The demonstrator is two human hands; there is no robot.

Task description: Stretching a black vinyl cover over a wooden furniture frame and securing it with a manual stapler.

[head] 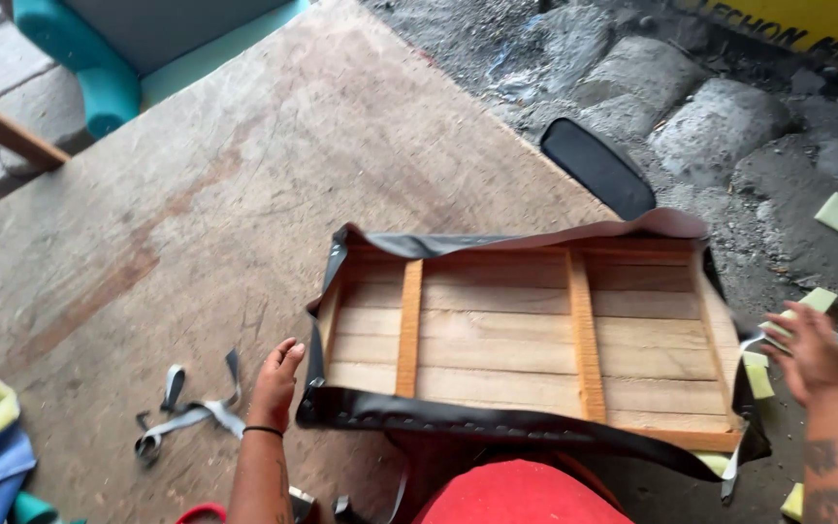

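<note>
Black vinyl cover (497, 419) apparently fastened along the wooden seat frame (526, 335)'s near edge, other edges loose; left hand (276, 380) and right hand (807, 349) open, empty.

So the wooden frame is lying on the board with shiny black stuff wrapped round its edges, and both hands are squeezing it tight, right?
Not quite. The head view shows both hands open, not squeezing. The left hand is by the frame's left edge, and the right hand hovers off its right end. The rest is right: the wooden frame lies on the board with black covering round its edges.
</note>
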